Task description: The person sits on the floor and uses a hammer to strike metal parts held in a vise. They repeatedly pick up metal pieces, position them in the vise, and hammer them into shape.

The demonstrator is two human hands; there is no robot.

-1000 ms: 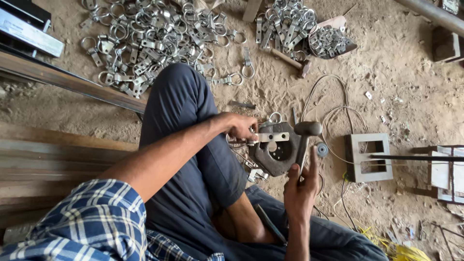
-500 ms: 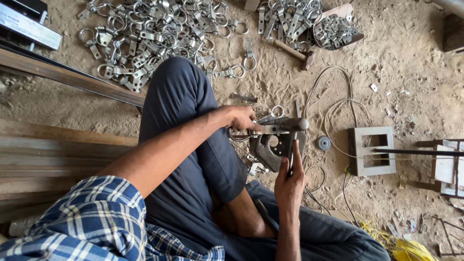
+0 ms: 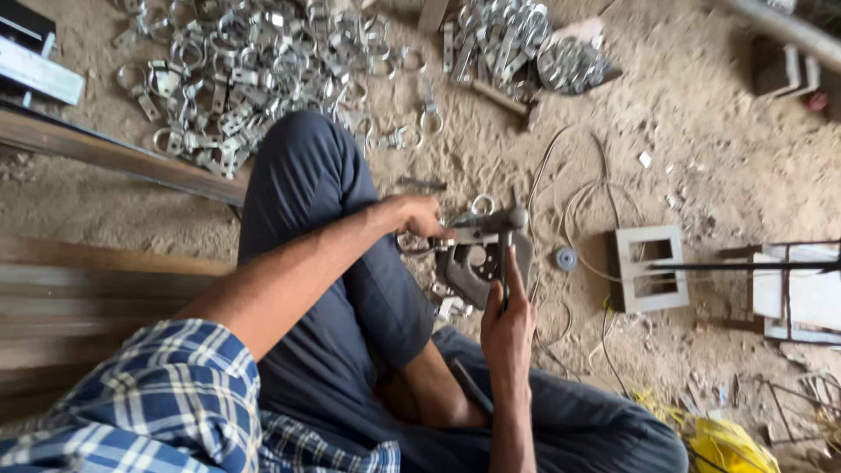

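Change: the hammer [image 3: 506, 229] is now lying low against the metal piece, where a second ago its head was standing raised above the round block [image 3: 477, 267]; the view is sitting much as before.
Right hand [image 3: 508, 326]: is clenching the hammer handle from below, fingers wrapped around it, one fingertip pointing up the shaft.
Left hand [image 3: 413, 216]: is pinching a metal clamp piece [image 3: 469, 234], fingers closed on its end, pressing it onto the block.
Location: the block is resting on the sandy floor [image 3: 701, 131], just beside the person's knee.
Surroundings: a heap of clamps [image 3: 254, 70] is lying well apart, farther up.
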